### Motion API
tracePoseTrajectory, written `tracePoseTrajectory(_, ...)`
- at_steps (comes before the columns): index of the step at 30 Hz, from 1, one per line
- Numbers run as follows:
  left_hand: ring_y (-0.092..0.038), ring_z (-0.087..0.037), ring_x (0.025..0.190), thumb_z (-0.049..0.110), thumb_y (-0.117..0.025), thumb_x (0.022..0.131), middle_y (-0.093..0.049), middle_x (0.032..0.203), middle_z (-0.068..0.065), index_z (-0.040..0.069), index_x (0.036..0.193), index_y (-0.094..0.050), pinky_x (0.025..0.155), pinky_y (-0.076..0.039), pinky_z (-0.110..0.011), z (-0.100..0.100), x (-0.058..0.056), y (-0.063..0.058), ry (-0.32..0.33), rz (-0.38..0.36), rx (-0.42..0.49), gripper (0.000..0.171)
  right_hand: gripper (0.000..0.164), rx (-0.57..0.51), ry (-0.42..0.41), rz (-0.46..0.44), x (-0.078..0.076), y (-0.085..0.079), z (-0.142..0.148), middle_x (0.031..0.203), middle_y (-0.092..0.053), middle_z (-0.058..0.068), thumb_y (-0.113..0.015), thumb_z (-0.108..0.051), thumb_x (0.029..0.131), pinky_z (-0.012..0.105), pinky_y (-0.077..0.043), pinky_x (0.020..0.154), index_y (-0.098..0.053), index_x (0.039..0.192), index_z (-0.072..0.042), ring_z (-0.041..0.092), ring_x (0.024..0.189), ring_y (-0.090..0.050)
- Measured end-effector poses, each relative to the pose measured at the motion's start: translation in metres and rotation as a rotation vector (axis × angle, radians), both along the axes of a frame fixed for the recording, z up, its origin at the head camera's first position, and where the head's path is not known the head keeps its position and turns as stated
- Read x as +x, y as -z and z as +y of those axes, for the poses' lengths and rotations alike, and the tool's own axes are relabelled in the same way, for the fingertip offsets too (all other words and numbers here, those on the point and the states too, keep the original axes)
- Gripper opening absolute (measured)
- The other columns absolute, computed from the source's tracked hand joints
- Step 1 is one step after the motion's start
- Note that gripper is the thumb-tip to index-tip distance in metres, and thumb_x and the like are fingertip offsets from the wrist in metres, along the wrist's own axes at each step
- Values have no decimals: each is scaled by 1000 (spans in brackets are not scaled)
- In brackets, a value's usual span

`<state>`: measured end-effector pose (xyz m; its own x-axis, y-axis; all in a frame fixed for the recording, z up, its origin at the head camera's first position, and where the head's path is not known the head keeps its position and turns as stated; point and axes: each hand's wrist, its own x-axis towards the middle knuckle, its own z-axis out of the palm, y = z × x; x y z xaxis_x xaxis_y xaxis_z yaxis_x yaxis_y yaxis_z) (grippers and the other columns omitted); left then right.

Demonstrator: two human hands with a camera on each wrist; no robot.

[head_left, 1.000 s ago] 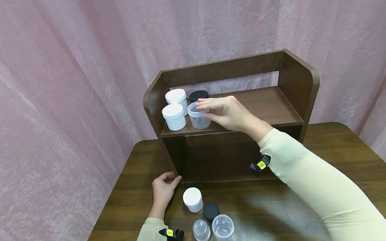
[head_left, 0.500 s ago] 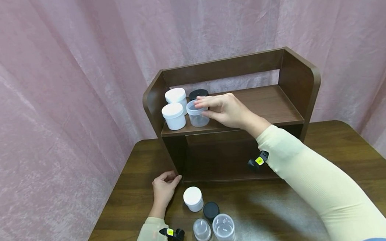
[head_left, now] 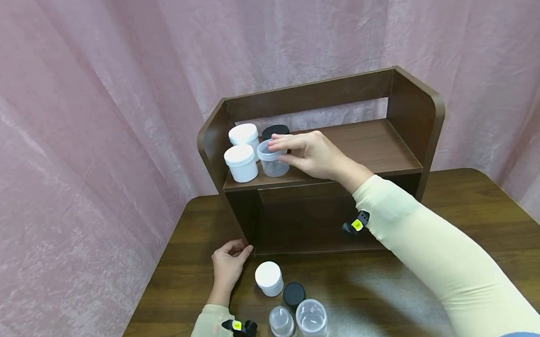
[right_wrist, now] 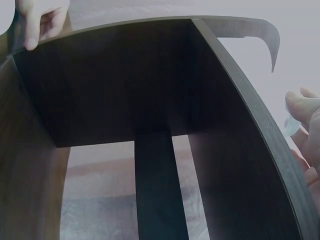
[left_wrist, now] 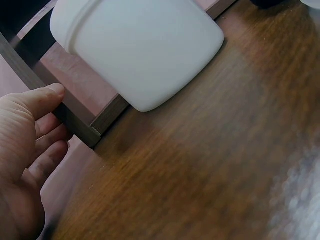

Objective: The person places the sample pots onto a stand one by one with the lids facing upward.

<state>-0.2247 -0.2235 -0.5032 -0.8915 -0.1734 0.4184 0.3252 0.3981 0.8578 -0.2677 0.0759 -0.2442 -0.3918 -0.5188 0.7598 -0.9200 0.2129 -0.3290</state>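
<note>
My right hand [head_left: 313, 155] holds a clear, lidless plastic jar [head_left: 274, 168] by its right side, at the front of the upper shelf [head_left: 357, 147]. Left of that jar are two white lidded jars, a front one [head_left: 242, 165] and a back one [head_left: 243, 135]; a black-lidded jar [head_left: 274, 131] stands behind it. My left hand [head_left: 228, 266] grips the lower front corner of the brown shelf unit's left side panel [head_left: 213, 151], thumb in front. The left wrist view shows this hand beside a large white jar [left_wrist: 150, 50]. Only part of the right hand [right_wrist: 310, 125] shows in the right wrist view.
On the wooden table [head_left: 375, 296] before the unit stand a white lidded jar [head_left: 269, 279], a black-lidded jar [head_left: 294, 294], a small clear container [head_left: 281, 322] and a larger clear jar [head_left: 312, 320]. A pink curtain [head_left: 108, 96] hangs behind.
My right hand has shifted the clear jar slightly left, closer to the front white jar. The left hand stays at the shelf corner.
</note>
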Motion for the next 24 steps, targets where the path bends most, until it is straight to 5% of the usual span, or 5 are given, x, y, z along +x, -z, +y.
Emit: tracePoseTrajectory(24,-68,-19,77,7,-83,74,-70,83,-6,5,84,-73,67,-56,-21,-2,1,-2,15,-9,0,14,29,37,38,35,2,1,-1,121,-66,5,-71,-3,86,31,-47,97,-71,115,-7,20,122,-54)
